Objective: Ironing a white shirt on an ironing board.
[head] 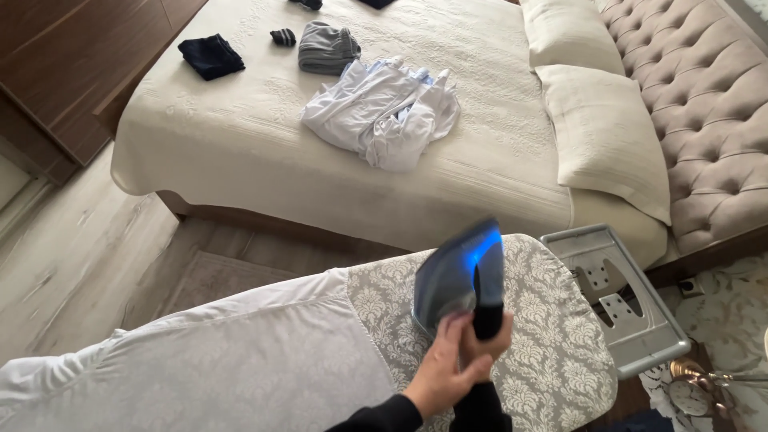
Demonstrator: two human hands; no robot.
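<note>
My right hand [458, 364], in a dark sleeve, is closed around the black handle of a blue-grey iron [458, 276]. The iron is motion-blurred, shows a blue glow, and is tipped up over the ironing board [552, 360], which has a grey patterned cover. A white garment [240, 360] is spread flat over the board's left part, just left of the iron. My left hand is out of view.
A grey metal iron rest [624, 300] sticks out from the board's right end. Beyond it is a bed [240, 136] with a crumpled white shirt [384, 112], folded grey clothes [326, 46], dark socks [210, 54] and pillows [604, 136]. A tufted headboard [704, 104] is on the right.
</note>
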